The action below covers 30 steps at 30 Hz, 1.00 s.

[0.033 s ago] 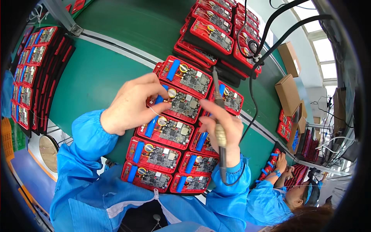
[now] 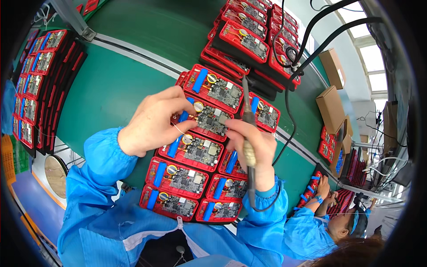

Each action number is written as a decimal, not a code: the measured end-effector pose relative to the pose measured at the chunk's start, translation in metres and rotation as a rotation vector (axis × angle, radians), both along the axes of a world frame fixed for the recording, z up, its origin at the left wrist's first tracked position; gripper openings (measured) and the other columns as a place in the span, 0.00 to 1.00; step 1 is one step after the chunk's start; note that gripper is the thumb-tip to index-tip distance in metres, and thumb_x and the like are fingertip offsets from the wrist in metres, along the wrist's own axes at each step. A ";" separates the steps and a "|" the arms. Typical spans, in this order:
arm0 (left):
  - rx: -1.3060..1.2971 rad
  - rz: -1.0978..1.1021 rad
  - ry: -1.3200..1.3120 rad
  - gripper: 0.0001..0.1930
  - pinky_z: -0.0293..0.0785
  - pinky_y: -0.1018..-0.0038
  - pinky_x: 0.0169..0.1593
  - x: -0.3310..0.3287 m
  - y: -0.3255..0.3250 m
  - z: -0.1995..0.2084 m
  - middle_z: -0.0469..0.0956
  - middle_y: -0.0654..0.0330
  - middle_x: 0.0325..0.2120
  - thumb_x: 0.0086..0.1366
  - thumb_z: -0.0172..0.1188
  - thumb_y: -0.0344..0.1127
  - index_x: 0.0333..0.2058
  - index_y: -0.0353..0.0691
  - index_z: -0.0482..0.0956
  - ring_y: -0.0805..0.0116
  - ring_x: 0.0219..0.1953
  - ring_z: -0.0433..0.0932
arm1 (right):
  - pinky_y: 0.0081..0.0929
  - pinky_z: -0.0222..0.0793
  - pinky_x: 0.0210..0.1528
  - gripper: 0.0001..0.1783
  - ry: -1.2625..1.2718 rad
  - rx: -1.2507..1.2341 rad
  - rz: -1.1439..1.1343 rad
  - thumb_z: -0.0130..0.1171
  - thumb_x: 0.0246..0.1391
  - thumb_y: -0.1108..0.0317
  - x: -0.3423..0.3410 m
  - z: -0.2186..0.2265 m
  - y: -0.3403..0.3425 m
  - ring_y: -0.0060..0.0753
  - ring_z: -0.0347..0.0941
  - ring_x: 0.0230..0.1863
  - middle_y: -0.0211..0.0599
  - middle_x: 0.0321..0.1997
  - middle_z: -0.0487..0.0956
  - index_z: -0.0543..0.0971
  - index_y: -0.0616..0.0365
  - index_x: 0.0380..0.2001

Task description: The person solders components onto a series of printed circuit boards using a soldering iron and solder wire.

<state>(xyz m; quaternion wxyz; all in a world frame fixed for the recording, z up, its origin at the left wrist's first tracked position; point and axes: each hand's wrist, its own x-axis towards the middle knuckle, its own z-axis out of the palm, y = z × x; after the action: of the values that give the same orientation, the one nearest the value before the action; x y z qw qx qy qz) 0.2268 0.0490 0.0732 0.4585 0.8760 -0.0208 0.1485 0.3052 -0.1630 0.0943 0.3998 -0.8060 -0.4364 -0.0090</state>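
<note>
Curling the left hand [image 2: 153, 120] over the left end of a red case [image 2: 209, 135], second from the far end in a column of five on the green bench [image 2: 111, 75]. Leaves a narrow gap in the left grip, between thumb and index finger, close to the blue cylinder [image 2: 183, 116] and round cell [image 2: 198, 107] of that case; cannot tell whether pinching the thin white wire [image 2: 179, 129] by the thumb or merely touching it. Bends the right hand [image 2: 263, 151] closed about a soldering iron [image 2: 250, 155], pointing the tip toward the far side, clear of the circuit board [image 2: 211, 119], with fingertips near the board's right end. Has a second column of red cases just to the right, partly hidden by the right hand, taller stacks [image 2: 244, 40] beyond, and more stacks [image 2: 42, 89] well apart on the left.
</note>
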 end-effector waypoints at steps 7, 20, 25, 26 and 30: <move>0.026 0.004 0.059 0.06 0.68 0.72 0.24 -0.004 -0.008 -0.008 0.71 0.60 0.24 0.50 0.64 0.24 0.27 0.36 0.77 0.65 0.22 0.72 | 0.31 0.66 0.20 0.14 -0.145 -0.133 0.052 0.61 0.45 0.70 -0.002 -0.014 0.030 0.36 0.72 0.22 0.32 0.22 0.72 0.75 0.45 0.38; -0.091 0.045 0.086 0.02 0.69 0.67 0.27 -0.009 -0.010 -0.005 0.71 0.57 0.24 0.52 0.60 0.25 0.26 0.34 0.77 0.59 0.24 0.74 | 0.26 0.70 0.23 0.14 -0.385 0.021 0.008 0.61 0.41 0.74 -0.016 0.024 -0.021 0.32 0.76 0.26 0.37 0.34 0.79 0.72 0.52 0.34; -0.106 0.077 0.049 0.04 0.66 0.72 0.25 -0.009 -0.016 -0.009 0.69 0.58 0.22 0.51 0.62 0.24 0.27 0.33 0.77 0.66 0.21 0.70 | 0.16 0.65 0.20 0.26 -0.331 0.325 -0.543 0.55 0.57 0.51 -0.016 0.049 -0.089 0.20 0.70 0.20 0.53 0.38 0.79 0.64 0.56 0.50; -0.085 0.082 0.037 0.04 0.66 0.72 0.25 -0.009 -0.016 -0.008 0.69 0.58 0.22 0.52 0.62 0.25 0.27 0.33 0.77 0.66 0.21 0.70 | 0.14 0.63 0.19 0.31 -0.281 0.426 -0.583 0.52 0.56 0.44 -0.013 0.055 -0.087 0.19 0.68 0.19 0.53 0.38 0.79 0.63 0.57 0.52; -0.017 0.107 0.019 0.04 0.67 0.69 0.26 -0.011 -0.016 -0.009 0.69 0.57 0.23 0.52 0.61 0.26 0.27 0.33 0.77 0.62 0.22 0.71 | 0.11 0.44 0.14 0.43 -0.128 0.688 -0.608 0.45 0.52 0.31 -0.018 0.064 -0.094 0.12 0.55 0.16 0.40 0.34 0.76 0.61 0.60 0.53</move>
<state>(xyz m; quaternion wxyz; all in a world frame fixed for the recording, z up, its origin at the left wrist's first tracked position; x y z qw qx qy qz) 0.2162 0.0333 0.0642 0.4573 0.8734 0.0318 0.1647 0.2873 -0.2575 0.1579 0.5956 -0.7157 -0.1757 -0.3196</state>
